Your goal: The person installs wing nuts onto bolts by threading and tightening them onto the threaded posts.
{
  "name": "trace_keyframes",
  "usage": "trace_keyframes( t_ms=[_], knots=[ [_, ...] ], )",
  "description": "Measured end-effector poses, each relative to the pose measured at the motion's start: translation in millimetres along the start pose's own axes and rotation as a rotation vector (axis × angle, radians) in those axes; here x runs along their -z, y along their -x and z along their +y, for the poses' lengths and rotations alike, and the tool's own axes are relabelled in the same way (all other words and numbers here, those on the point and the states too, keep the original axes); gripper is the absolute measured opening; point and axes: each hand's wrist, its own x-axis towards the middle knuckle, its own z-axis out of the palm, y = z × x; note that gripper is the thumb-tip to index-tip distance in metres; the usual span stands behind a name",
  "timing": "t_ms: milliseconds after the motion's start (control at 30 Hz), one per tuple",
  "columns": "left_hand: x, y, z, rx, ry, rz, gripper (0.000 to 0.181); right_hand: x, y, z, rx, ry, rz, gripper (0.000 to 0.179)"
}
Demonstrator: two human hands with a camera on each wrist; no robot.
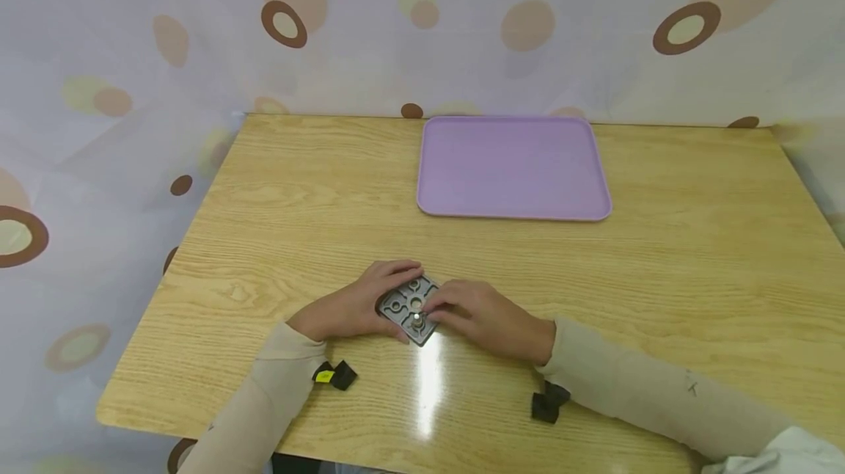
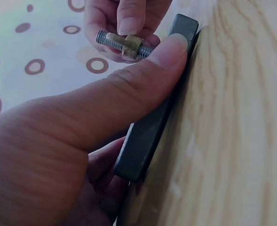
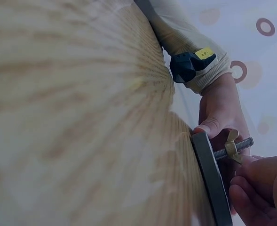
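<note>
My left hand (image 1: 359, 305) grips a flat grey metal plate (image 1: 404, 318) by its edges, thumb along the near side and fingers at the far side. The plate has round holes and raised ridges on its face and lies at the tabletop. From it sticks a threaded bolt (image 3: 245, 143) carrying a brass wing nut (image 3: 231, 148), partway along the thread. My right hand (image 1: 485, 316) reaches in from the right and pinches the wing nut with thumb and fingertips. In the left wrist view, the left thumb hides the bolt's base.
A lilac rectangular tray (image 1: 515, 169) lies at the back of the wooden table (image 1: 297, 188), beyond both hands. A patterned curtain (image 1: 475, 34) hangs behind the table and along its left side. Black wrist devices (image 1: 546, 402) sit on both sleeved forearms.
</note>
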Motion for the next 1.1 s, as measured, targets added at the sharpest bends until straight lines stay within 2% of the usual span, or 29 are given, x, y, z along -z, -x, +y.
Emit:
trace_keyframes(
  t_ms=[167, 333, 600, 733, 900, 1100],
  knots=[
    [0.3, -0.4, 0.1, -0.013, 0.003, 0.003, 0.094, -0.4, 0.5, 1.7, 0.006, -0.013, -0.007, 0.015],
    [0.1, -0.5, -0.3, 0.000, 0.018, -0.001, 0.095, -0.9, 0.2, 2.4, 0.034, -0.037, -0.013, 0.014],
    [0.7, -0.4, 0.5, 0.005, 0.026, -0.008, 0.096, -4.3, -2.2, 0.9, 0.060, -0.071, -0.011, 0.031],
    [0.8, -0.3, 0.7, -0.002, 0.021, -0.009, 0.096, -5.7, -4.8, 0.5, 0.086, -0.078, -0.035, 0.033],
    [1.0, -0.4, 1.3, -0.001, 0.024, -0.013, 0.095, -5.6, -6.9, -0.6, 0.096, -0.052, -0.053, 0.034],
    [0.5, 0.3, -0.2, 0.002, 0.026, -0.006, 0.096, -5.1, -6.4, -1.3, 0.086, -0.017, -0.037, 0.033]
  ],
)
